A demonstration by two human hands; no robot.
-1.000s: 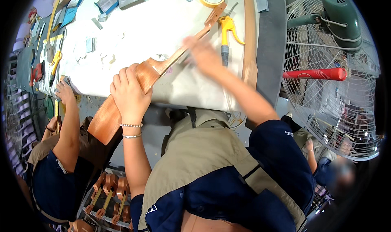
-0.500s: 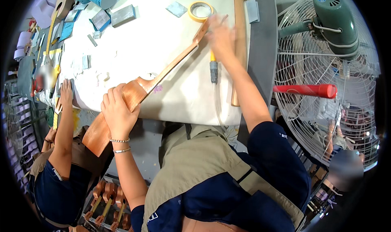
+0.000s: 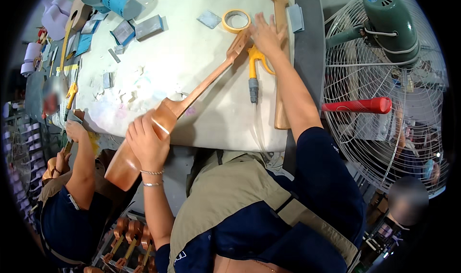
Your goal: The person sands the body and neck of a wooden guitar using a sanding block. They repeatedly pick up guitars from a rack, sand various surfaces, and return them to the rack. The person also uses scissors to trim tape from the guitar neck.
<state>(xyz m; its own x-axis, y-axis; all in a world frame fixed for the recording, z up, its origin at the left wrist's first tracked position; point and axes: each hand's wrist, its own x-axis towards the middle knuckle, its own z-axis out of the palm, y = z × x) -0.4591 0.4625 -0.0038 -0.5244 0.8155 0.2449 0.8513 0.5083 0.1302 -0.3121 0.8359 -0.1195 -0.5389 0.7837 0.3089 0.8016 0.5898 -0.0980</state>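
Note:
My left hand (image 3: 148, 141) is closed around the body of a small unstrung wooden ukulele (image 3: 165, 115), held on its side over the table's front edge. Its neck slants up and right, ending in a headstock beside the tape roll. Just right of that headstock, my right hand (image 3: 267, 35) is spread with fingers apart; whether it touches the headstock I cannot tell. Under my right wrist lies a yellow air blow gun (image 3: 253, 62) with a grey fitting and clear hose. A roll of yellow masking tape (image 3: 236, 21) is close to my right fingertips.
A long wooden neck (image 3: 282, 81) lies along the table's right side, a grey pad (image 3: 296, 18) by it. Sanding blocks (image 3: 149, 27) and blue sandpaper (image 3: 115, 0) sit back left. A large fan (image 3: 391, 33) stands right; a co-worker's arm (image 3: 82, 170) is left.
The ukulele has shifted slightly right and downward with my left hand. My right hand, blurred before near the headstock, now shows spread fingers, and the blow gun is more visible.

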